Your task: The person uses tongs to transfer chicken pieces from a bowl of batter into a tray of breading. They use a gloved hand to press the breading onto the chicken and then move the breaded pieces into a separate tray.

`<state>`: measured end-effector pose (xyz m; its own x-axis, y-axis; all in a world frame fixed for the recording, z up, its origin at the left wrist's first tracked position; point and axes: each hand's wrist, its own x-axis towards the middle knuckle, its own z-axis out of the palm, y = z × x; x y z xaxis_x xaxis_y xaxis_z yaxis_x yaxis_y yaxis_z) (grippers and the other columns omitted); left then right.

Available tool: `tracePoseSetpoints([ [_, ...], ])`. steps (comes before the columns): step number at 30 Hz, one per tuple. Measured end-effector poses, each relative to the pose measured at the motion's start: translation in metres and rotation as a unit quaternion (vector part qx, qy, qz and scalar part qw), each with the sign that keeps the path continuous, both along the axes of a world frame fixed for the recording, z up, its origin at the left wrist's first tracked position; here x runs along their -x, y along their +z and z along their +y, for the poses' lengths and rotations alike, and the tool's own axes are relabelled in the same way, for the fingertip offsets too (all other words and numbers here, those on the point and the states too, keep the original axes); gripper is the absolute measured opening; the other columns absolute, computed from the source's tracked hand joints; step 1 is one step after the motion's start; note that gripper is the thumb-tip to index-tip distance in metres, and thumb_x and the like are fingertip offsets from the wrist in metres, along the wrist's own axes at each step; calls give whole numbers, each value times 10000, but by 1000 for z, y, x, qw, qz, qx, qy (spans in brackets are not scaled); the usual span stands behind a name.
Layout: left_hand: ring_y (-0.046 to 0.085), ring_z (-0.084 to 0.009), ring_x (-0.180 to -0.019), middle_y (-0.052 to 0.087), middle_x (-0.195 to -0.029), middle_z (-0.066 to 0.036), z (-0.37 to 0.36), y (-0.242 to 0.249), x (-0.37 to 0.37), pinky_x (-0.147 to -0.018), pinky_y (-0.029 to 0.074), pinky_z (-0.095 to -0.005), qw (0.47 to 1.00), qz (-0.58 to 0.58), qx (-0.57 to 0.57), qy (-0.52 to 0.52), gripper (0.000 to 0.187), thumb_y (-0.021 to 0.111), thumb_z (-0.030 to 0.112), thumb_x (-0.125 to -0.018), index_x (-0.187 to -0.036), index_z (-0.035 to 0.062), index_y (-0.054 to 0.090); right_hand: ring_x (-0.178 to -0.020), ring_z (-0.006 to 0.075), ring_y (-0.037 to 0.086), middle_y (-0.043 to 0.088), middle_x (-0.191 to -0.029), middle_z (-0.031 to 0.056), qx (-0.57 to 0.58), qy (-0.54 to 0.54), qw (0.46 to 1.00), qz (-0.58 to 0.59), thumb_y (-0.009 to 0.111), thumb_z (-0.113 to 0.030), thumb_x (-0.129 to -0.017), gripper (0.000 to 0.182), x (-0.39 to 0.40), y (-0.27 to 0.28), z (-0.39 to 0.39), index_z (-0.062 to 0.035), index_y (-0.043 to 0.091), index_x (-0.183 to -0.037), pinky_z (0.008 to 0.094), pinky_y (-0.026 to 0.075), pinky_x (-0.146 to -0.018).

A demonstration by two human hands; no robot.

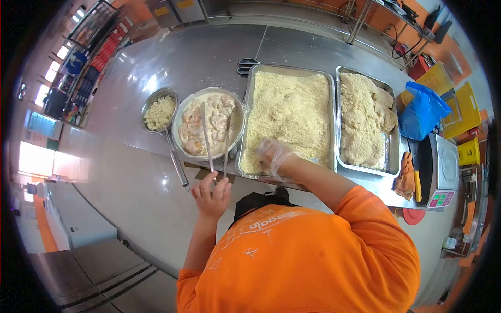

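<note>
We are clamping the left grip [211,195] on the tongs [206,135], whose two arms are spreading apart over the wet pieces [194,125] in the batter bowl [175,131]. We are resting the right grip [272,154], inside a thin glove [284,159], on the crumbs [292,99] at the near side of the crumb tray [333,120]. We cannot tell whether its fingers are standing apart or together, or whether they are covering a piece.

Caution, drips: if we are carrying loaded tongs across, batter could be falling on the crumbs and forming clumps.

Caution, glove: the film is sitting loosely at the wrist, so crumbs could be entering the cuff.

Caution, edge: the handle [178,163] of the small bowl [156,92] is projecting past the front edge of the surface [219,57], near the left grip; a swinging forearm could be tipping it.

Caution, bowl: the batter bowl is standing near that edge, so hard tong pressure could be shifting it.

Caution, crowding: the coated pieces [360,120] are lying tightly together in the right tray [387,148]; further pressing could be loosening their coating.
</note>
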<state>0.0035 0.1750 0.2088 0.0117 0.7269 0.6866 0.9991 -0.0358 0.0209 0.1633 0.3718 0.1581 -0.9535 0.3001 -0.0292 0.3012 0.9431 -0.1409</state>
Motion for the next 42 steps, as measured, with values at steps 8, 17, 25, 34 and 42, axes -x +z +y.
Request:
tracePoseSetpoints([
  [8,482,-282,-973,447,-1151,-132,-13,-21,0,-800,393,-407,991,-131,-30,16,471,705,232,-713,-1101,111,466,-836,196,562,566,-987,120,228,-210,945,-106,501,-188,-848,243,-15,131,55,-21,544,-1019,297,472,-808],
  [17,403,-361,-1074,330,-1233,-222,-66,-33,-12,-842,424,-409,985,-166,-29,40,590,626,302,-785,-1193,13,312,-995,215,532,525,-1094,141,214,-229,940,-134,456,-171,-866,325,-69,127,111,-36,471,-1162,303,439,-867],
  [25,477,-305,-927,361,-1216,-197,-138,-116,-20,-781,439,-362,914,-355,80,178,471,588,158,-805,-1182,8,350,-1342,295,125,153,-1447,111,-166,-118,950,-235,327,-322,-899,527,-45,60,64,-146,212,-1382,405,154,-1092],
  [34,547,-286,-787,411,-1197,-147,-171,-138,-16,-683,470,-363,854,-402,187,271,476,625,131,-775,-1180,60,384,-1364,247,27,8,-1476,108,-142,-241,944,-174,167,-464,-920,600,-28,74,57,-154,43,-1418,457,37,-1085],
  [42,561,-297,-772,429,-1175,-160,-176,-138,-11,-654,478,-381,848,-401,209,278,473,623,143,-782,-1184,82,381,-1361,287,9,4,-1475,117,-114,-225,961,-114,216,-453,-919,587,-4,40,62,-196,50,-1421,531,5,-1061],
])
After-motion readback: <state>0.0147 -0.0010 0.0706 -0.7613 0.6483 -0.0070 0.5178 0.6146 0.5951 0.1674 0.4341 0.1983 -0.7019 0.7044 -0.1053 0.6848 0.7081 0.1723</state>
